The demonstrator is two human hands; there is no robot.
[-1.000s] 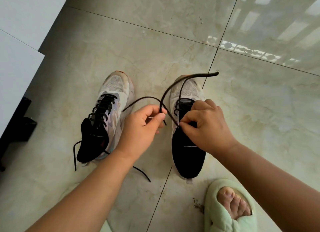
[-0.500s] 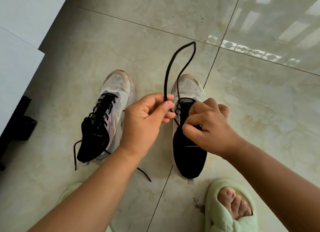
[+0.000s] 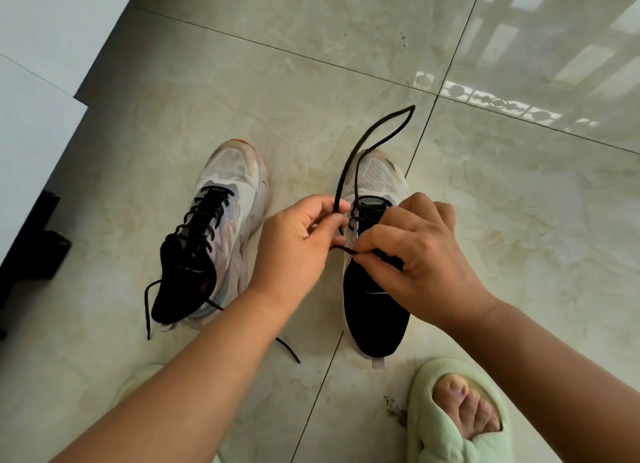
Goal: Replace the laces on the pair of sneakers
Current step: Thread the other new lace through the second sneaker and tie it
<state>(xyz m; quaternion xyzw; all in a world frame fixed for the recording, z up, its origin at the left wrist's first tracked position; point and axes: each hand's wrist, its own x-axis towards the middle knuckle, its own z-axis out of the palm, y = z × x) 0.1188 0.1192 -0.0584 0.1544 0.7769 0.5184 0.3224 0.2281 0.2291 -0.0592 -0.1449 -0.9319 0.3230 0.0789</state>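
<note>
Two sneakers stand side by side on the tiled floor (image 3: 519, 237). The left sneaker (image 3: 214, 234) is laced in black, ends trailing loose. Over the right sneaker (image 3: 375, 303), the black lace (image 3: 367, 140) is pinched by the left hand (image 3: 298, 244) and right hand (image 3: 415, 251), looping upward; its eyelets are partly hidden. A green slipper (image 3: 450, 417) lies near the heel.
</note>
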